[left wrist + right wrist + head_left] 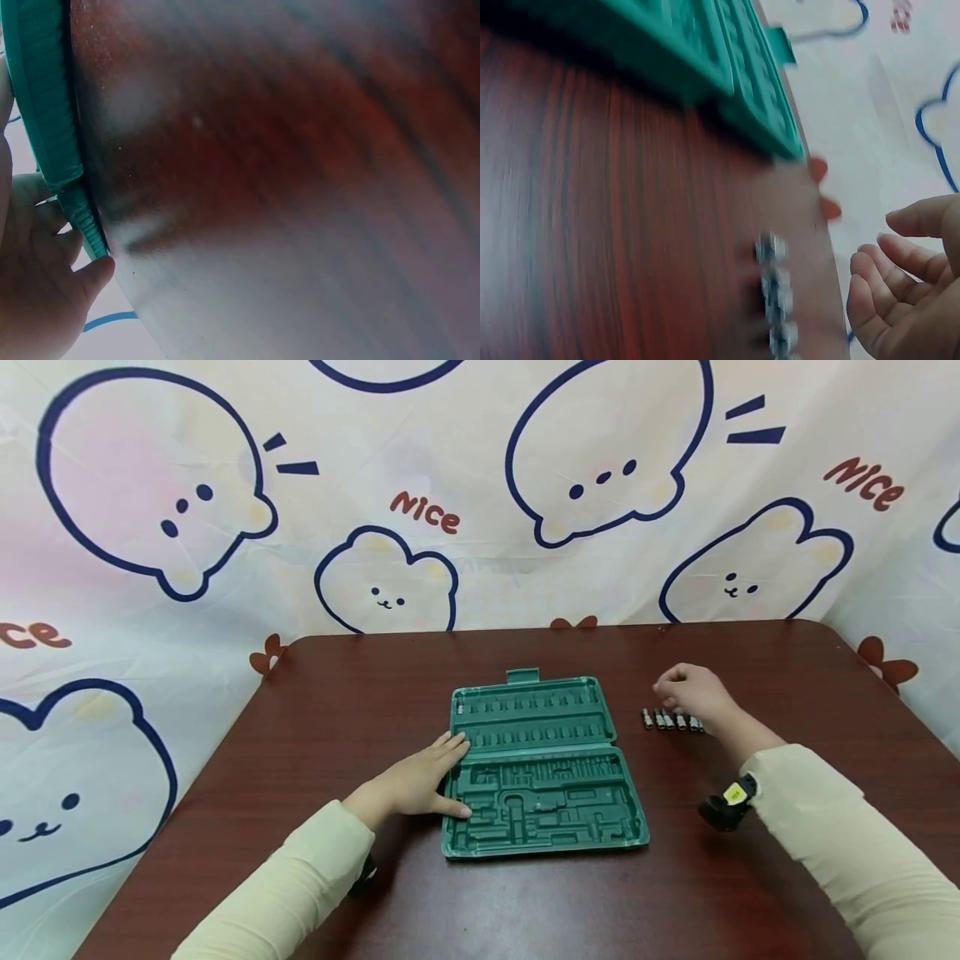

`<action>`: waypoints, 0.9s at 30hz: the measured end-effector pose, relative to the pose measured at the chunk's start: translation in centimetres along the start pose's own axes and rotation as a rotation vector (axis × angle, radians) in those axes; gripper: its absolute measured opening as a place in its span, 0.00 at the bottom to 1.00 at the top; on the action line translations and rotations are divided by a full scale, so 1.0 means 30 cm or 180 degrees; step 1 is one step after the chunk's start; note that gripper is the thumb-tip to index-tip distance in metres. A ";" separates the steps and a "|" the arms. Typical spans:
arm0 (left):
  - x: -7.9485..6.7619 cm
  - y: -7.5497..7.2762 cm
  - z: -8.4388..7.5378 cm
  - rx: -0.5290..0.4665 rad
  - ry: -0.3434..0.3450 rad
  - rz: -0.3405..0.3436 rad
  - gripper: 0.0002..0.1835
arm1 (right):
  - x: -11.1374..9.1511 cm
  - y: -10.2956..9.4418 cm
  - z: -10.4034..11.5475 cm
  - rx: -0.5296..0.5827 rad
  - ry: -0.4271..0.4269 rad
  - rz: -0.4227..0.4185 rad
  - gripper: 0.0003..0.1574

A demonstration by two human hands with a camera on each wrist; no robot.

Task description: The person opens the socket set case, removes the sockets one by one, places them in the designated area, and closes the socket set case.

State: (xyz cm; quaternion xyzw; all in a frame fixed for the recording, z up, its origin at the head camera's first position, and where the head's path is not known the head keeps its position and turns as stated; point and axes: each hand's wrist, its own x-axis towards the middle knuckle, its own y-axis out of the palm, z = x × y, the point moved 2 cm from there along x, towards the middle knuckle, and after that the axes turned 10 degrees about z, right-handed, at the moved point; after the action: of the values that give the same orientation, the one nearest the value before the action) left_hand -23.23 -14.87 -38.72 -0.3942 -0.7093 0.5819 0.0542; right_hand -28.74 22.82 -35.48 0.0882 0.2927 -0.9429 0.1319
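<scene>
A green toolbox case [536, 752] lies unfolded on the table, with moulded slots in both halves. One small metal socket [460, 708] sits in its upper left slot. My left hand [420, 777] rests on the left edge of the case, thumb and fingers spread; the left wrist view shows the fingers along the case's side [45, 97]. My right hand [693, 689] hovers over a short row of metal sockets [669, 720] right of the case. In the right wrist view its fingers [900, 259] are loosely bent, thumb and index apart, with nothing visible between them.
The dark brown wooden table [360, 693] reaches back to a patterned cloth backdrop [480, 568]. The case's latch tab [522, 676] sticks out at its far edge. A black band with a yellow label [735, 793] is on the right wrist.
</scene>
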 end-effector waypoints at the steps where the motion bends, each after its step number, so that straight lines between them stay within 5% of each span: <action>1: 0.000 0.001 0.000 -0.0003 0.0002 -0.0001 0.51 | 0.009 0.018 0.016 0.0021 -0.0018 0.0049 0.18; 14: 0.003 0.000 -0.001 0.0049 0.0005 0.0008 0.51 | 0.155 0.303 0.253 0.0025 -0.0395 0.0663 0.11; 27: 0.004 0.004 0.007 0.0030 -0.0003 0.0018 0.51 | 0.260 0.504 0.359 -0.0053 -0.0551 0.0983 0.08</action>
State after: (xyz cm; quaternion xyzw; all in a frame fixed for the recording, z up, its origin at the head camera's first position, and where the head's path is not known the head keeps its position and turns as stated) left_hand -23.37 -14.96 -38.94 -0.3956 -0.7054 0.5856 0.0540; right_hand -32.56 3.10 -36.61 0.0495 0.2711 -0.9131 0.3005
